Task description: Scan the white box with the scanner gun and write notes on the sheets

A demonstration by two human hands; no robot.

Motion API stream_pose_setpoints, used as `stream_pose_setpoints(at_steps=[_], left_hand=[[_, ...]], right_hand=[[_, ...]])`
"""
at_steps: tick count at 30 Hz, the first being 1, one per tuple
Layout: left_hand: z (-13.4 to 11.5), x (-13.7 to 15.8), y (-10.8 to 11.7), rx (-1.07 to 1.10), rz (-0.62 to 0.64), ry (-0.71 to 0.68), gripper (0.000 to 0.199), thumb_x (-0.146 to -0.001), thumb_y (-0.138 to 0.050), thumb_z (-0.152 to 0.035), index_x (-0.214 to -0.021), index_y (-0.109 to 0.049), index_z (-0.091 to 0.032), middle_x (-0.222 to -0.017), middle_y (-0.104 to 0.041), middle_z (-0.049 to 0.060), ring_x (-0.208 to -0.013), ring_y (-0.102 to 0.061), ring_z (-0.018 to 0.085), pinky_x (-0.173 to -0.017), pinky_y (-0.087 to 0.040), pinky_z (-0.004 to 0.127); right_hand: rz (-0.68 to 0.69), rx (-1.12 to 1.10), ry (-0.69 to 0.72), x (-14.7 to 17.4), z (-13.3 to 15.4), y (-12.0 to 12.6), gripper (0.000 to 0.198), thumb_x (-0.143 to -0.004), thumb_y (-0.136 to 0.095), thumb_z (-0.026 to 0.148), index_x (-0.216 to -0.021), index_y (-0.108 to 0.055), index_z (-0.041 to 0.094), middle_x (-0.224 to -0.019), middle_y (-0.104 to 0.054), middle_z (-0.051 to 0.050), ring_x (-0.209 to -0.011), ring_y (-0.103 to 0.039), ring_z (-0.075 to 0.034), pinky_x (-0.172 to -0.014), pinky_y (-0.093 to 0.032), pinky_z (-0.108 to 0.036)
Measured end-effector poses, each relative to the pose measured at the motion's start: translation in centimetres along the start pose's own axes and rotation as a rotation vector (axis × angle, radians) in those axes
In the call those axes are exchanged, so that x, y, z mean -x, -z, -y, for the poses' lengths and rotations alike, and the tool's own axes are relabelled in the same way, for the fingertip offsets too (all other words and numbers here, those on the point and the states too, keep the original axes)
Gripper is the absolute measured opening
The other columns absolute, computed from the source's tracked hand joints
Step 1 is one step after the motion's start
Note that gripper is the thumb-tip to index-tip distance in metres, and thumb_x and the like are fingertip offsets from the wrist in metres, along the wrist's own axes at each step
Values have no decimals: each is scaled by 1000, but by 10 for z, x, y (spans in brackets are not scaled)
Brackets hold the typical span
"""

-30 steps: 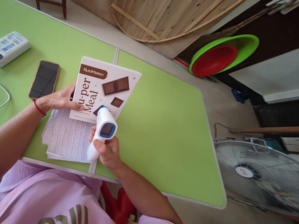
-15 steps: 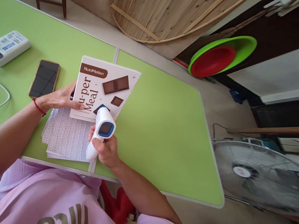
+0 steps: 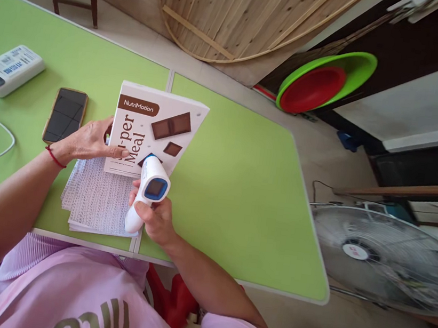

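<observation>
Left hand (image 3: 88, 139) of the person: gripping a white box (image 3: 154, 142) by its eight o'clock edge above the bench (image 3: 234, 198), seemingly to steady its tilt. Right hand (image 3: 157, 221): closed round a white thermometer (image 3: 150, 172) at the box's six o'clock, screen (image 3: 156, 189) apparently angled for reading. Phone (image 3: 65, 116): box's nine o'clock.

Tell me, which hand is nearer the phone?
Left: the left hand is just beside the phone, holding the white box. The right hand is farther off to the right, gripping a white handheld device.
</observation>
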State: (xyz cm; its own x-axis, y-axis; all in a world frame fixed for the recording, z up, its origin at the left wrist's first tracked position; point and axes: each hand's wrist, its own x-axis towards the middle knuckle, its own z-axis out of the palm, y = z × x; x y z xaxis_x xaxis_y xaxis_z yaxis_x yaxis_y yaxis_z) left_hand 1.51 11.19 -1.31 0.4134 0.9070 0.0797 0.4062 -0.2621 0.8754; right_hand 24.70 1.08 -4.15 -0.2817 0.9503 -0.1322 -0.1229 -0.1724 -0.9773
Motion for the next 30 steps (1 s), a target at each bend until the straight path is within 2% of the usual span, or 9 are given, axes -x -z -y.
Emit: stream_pose_setpoints(at_steps=[7,12,19,22,25,28,30], left_hand=[[10,-2,-6,112,-56,-71,73,-71,-86,-55,-127,-56,-19,-109,-71,9,-96,-67,27,-77,-55,36],[8,-2,-9,163,-91,16,76,-72,-85,-58,-126,-54,-15,-119,-69,14,-98,-68,29,-75,-56,37],[-1,0,-11,311,-149,-51,75,-73,-86,-56,-127,-50,-17,-126,-66,15,-111,-67,33,-86,-59,43],[2,-1,-12,282,-206,-95,77,-75,-83,-60,-133,-48,-22,-126,-65,13,-110,-67,32,-87,-59,44],[9,-4,-12,147,-335,-117,75,-79,-76,-67,-134,-50,-22,-125,-63,14,-108,-65,31,-87,-57,45],[17,-7,-12,-26,-453,-110,72,-84,-70,-70,-134,-52,-21,-127,-61,15,-113,-61,33,-92,-53,47],[23,-8,-11,-79,-480,-95,74,-85,-67,-72,-137,-51,-21,-130,-60,16,-115,-59,33,-96,-51,48]], right_hand=[[-33,11,-30,-2,4,1,39,-65,-75,47,-95,-66,23,-68,-63,1,-59,-53,-15,-57,-48,-32],[-35,-1,-12,-3,4,2,41,-65,-77,47,-97,-65,23,-69,-62,2,-60,-53,-15,-59,-48,-32],[-38,74,95,-6,-3,9,37,-69,-76,55,-80,-60,23,-70,-62,0,-63,-54,-15,-60,-48,-32],[-107,189,197,-11,-3,18,37,-76,-71,57,-82,-62,23,-72,-62,0,-66,-54,-16,-64,-49,-34],[-195,381,309,-22,0,36,33,-83,-66,54,-95,-65,23,-79,-64,-2,-71,-57,-18,-68,-51,-36],[-287,709,386,-38,1,62,45,-85,-64,52,-117,-64,21,-99,-67,-9,-88,-62,-25,-79,-54,-42],[-339,959,385,-48,-1,79,54,-85,-63,48,-130,-59,19,-111,-66,-15,-99,-61,-30,-83,-54,-47]])
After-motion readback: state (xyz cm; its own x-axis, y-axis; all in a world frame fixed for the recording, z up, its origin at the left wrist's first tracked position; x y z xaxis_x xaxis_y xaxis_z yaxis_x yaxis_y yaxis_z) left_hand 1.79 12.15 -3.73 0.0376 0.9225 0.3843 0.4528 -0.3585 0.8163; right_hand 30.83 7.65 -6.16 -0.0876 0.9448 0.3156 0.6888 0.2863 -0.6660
